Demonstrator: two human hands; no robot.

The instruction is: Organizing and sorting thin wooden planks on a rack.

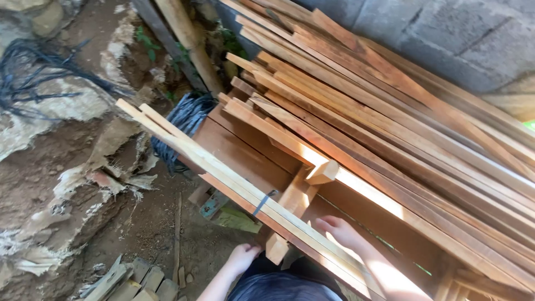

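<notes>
Both hands work at the near edge of a timber stack: the left hand (242,257) curls loosely under a pale strapped slat bundle (234,178), the right hand (340,231) rests flat, ungripping, on reddish planks (390,128) behind it.

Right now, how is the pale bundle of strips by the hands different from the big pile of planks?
The pale bundle is light yellowish; the plank pile is reddish-brown. The bundle holds a few thin strips bound by a dark strap; the pile holds many loose planks. Both are long sawn wood, slanting the same way.
</notes>
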